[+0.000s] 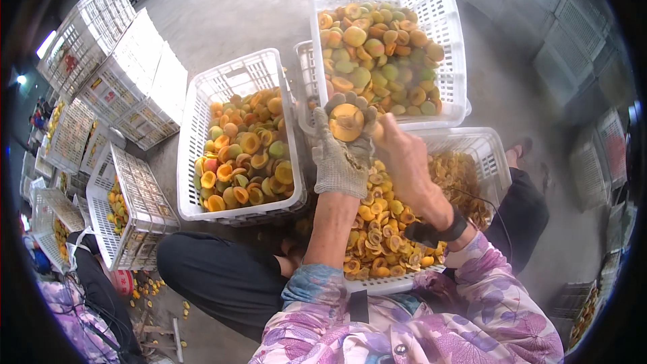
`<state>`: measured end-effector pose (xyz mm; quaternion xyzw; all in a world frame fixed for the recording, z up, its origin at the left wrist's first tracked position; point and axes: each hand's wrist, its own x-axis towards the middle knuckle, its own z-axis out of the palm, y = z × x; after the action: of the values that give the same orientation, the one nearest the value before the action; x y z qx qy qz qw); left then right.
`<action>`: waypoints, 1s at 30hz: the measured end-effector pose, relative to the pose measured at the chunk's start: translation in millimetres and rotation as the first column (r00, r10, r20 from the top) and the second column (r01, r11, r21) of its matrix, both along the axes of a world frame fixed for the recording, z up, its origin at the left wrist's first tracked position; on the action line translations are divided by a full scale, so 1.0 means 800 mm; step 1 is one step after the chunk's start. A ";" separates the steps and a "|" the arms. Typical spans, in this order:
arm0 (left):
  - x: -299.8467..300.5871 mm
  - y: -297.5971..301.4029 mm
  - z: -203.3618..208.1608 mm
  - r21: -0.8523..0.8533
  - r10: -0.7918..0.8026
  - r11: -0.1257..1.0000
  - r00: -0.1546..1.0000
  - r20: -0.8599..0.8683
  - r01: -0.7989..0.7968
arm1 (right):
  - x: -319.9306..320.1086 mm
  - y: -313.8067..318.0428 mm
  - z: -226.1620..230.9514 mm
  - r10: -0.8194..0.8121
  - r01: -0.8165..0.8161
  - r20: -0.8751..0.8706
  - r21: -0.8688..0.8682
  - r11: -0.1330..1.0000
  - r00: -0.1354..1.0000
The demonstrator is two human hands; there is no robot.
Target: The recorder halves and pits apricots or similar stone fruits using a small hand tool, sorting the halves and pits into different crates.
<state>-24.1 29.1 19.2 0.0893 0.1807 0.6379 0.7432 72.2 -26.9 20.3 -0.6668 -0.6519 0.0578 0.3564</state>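
Note:
My left hand [342, 162], in a knitted glove with dark fingertips, is closed around a yellow-orange peach half [346, 122], its cut face up. Beside it, my bare right hand [408, 164] is curled shut, slightly blurred, and touches or nearly touches the fruit. Whatever its fingers grip is hidden. Below both hands stands a white crate [486, 140] holding small yellow cut pieces [379, 229] and browner scraps [458, 178]. Peach halves [251, 141] fill part of the crate [191, 155] on the left. Beyond my hands, a raised crate [455, 47] holds greenish and orange peaches [377, 54].
Stacked white crates [131, 71] stand at the far left, with a tilted crate [145, 189] nearer. Fruit pieces [145, 286] lie on the floor there, near another person's dark-trousered leg [101, 303]. More crates [573, 34] line the right. My bent legs [216, 273] flank the lower crate.

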 end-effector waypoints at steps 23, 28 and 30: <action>-0.005 -0.021 -0.004 0.342 -0.103 0.910 0.928 -0.359 0.234 | 0.069 -0.010 0.014 0.024 -0.606 -0.781 -0.464 0.646 0.624; -0.019 -0.007 0.008 0.388 -0.118 0.840 0.826 -0.551 0.379 | 0.084 -0.023 0.047 0.241 -0.560 -0.597 -0.431 0.708 0.765; -0.012 -0.005 0.017 0.106 -0.268 0.936 0.873 -0.408 0.337 | 0.076 -0.007 0.042 0.367 -0.464 -0.286 -0.602 0.650 0.885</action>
<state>-33.7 25.0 32.5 0.3052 0.2514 0.4964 0.7728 133.2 -32.8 54.2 -0.5752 -0.6983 0.4083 0.1217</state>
